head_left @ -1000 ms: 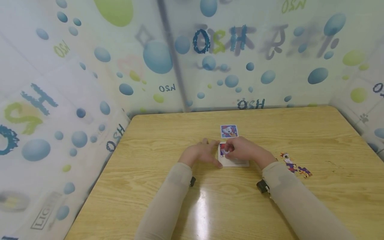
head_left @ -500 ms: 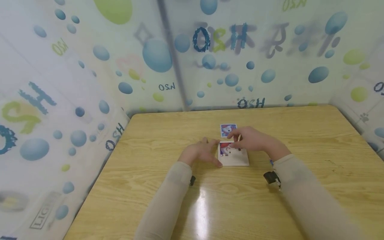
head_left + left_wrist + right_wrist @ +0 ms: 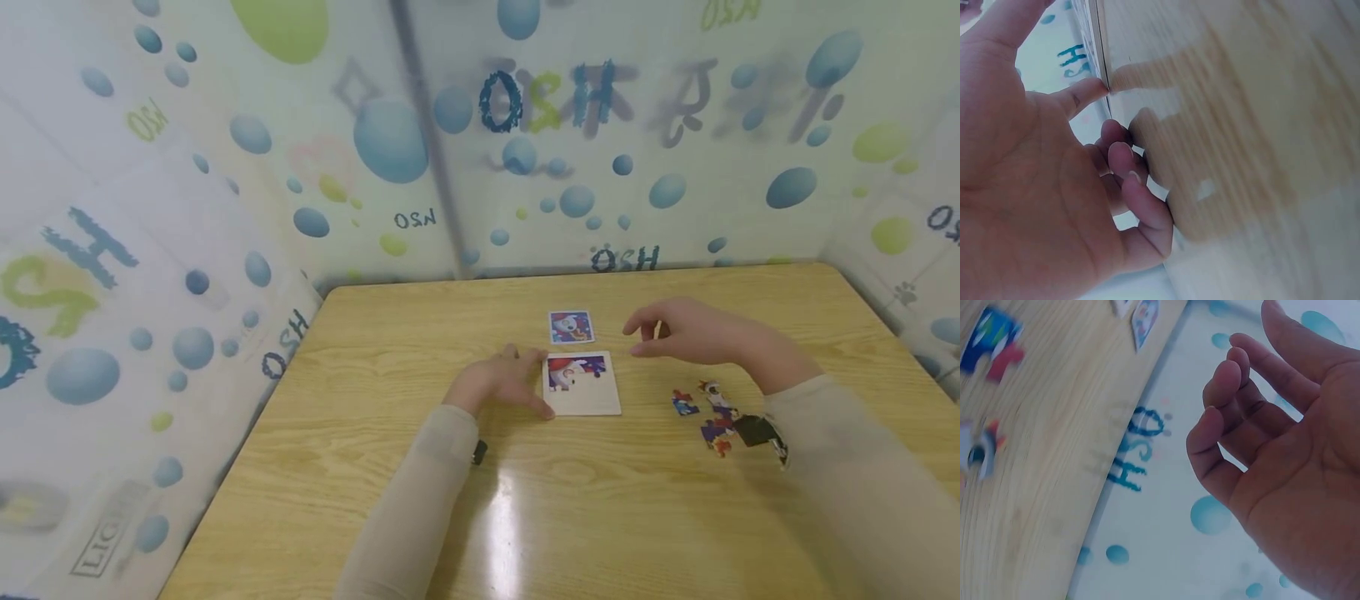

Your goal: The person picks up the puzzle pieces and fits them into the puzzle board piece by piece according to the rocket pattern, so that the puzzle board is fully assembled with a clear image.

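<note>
A square white puzzle board point(image 3: 592, 402) lies on the table, with joined picture pieces point(image 3: 562, 372) along its top and upper left; its lower right is bare white. At the board's left edge rests my left hand point(image 3: 501, 383), its thumb near the lower corner and index finger near the upper one. The left wrist view shows that hand's point(image 3: 1035, 181) other fingers bent against the tabletop. To the right of the board, my right hand point(image 3: 693, 333) hovers over the table with loosely bent fingers and nothing between them. Several loose puzzle pieces point(image 3: 684, 403) lie below it, partly hidden by the wrist camera.
Just beyond the board lies a small square picture card point(image 3: 571, 327) with a similar design. The wooden table point(image 3: 390, 350) meets a patterned curtain point(image 3: 660, 192) at its far edge, and another hanging point(image 3: 150, 275) stands along the left side.
My right hand has let go of a puzzle piece at the board's upper right and moved away to the right. More joined picture now shows; my left hand has stayed put.
</note>
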### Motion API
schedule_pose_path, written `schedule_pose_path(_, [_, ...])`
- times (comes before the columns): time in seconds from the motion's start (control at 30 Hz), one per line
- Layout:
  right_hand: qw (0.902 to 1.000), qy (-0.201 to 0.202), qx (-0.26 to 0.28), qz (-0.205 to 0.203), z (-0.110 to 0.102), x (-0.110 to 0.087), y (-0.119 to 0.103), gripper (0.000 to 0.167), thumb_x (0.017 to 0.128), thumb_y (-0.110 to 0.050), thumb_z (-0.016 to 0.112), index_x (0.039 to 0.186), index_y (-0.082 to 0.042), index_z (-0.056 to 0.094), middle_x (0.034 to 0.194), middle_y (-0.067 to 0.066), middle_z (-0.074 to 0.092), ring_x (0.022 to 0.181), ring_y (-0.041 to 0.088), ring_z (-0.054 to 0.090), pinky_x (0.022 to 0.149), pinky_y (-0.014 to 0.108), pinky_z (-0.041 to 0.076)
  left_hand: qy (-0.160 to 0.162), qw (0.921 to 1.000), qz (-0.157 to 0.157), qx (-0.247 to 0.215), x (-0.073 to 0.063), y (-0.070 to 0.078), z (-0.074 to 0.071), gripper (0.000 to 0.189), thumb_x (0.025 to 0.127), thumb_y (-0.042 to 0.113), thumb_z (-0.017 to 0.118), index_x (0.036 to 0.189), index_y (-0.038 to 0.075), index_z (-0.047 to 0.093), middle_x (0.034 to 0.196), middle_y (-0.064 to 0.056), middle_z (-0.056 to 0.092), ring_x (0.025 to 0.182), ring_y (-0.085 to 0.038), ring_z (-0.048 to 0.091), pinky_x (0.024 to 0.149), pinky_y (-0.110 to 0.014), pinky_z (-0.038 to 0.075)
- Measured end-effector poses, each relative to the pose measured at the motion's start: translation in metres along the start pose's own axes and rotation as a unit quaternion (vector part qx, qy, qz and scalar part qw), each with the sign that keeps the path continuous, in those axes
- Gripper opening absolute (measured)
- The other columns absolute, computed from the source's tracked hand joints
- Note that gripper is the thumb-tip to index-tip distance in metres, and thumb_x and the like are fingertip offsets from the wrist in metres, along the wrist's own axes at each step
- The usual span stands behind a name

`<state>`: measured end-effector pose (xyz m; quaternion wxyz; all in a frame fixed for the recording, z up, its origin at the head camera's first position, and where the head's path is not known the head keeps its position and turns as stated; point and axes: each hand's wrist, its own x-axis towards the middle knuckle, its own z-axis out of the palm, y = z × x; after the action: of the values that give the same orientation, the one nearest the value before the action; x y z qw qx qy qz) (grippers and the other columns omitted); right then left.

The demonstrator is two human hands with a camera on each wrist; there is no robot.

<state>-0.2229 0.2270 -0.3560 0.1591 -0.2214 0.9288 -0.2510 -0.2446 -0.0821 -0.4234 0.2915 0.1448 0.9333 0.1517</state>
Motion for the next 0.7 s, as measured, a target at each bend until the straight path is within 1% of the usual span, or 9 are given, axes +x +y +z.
schedule_pose_path(0.13, [0.9998,-0.002,-0.022,0.0,-0.005,-0.011,0.012,0.038,0.104,-0.028,0.07,0.134,-0.005,0.069,0.102,0.002,0.068,0.093,0.018,0.066,0.074,0.034,0.054,-0.003,1.0,0.0,-0.002,0.001,-0.001,0.0,0.109,0.08,0.062,0.086,0.168,0.045,0.025,0.178,-0.012,0.021,0.16,-0.044,0.031,0.123,-0.071,0.033])
schedule_pose_path(0.23, [0.9997,0.0,-0.025,0.005,-0.006,-0.018,0.024,0.038,0.103,-0.028,0.071,0.133,-0.005,0.07,0.102,0.001,0.067,0.092,0.017,0.066,0.073,0.034,0.054,-0.005,1.0,0.0,-0.002,0.001,-0.001,0.0,0.109,0.08,0.062,0.086,0.168,0.045,0.025,0.178,-0.012,0.02,0.161,-0.044,0.03,0.124,-0.071,0.033])
schedule_pose_path(0.43, [0.9999,-0.006,-0.011,0.011,-0.002,-0.029,0.045,0.032,0.103,-0.026,0.071,0.128,-0.007,0.071,0.099,0.0,0.066,0.088,0.016,0.065,0.071,0.029,0.053,-0.005,1.0,-0.001,-0.003,0.0,-0.001,-0.001,0.109,0.08,0.062,0.086,0.168,0.045,0.025,0.179,-0.012,0.018,0.162,-0.044,0.028,0.124,-0.071,0.032])
schedule_pose_path(0.6, [0.9996,-0.016,0.014,0.017,0.009,-0.036,0.061,0.028,0.103,-0.02,0.071,0.127,-0.007,0.07,0.096,0.0,0.065,0.084,0.018,0.064,0.067,0.026,0.051,-0.007,0.9999,-0.005,-0.01,-0.002,0.001,-0.003,0.108,0.079,0.062,0.086,0.167,0.047,0.025,0.181,-0.012,0.012,0.164,-0.044,0.022,0.125,-0.073,0.029])
schedule_pose_path(0.7, [0.9992,-0.028,0.021,0.021,0.016,-0.039,0.073,0.028,0.103,-0.021,0.071,0.127,-0.007,0.069,0.095,-0.001,0.065,0.083,0.015,0.063,0.067,0.026,0.051,-0.008,0.9999,-0.007,-0.012,-0.003,0.001,-0.003,0.108,0.08,0.062,0.086,0.167,0.047,0.026,0.181,-0.011,0.011,0.165,-0.044,0.021,0.125,-0.073,0.029])
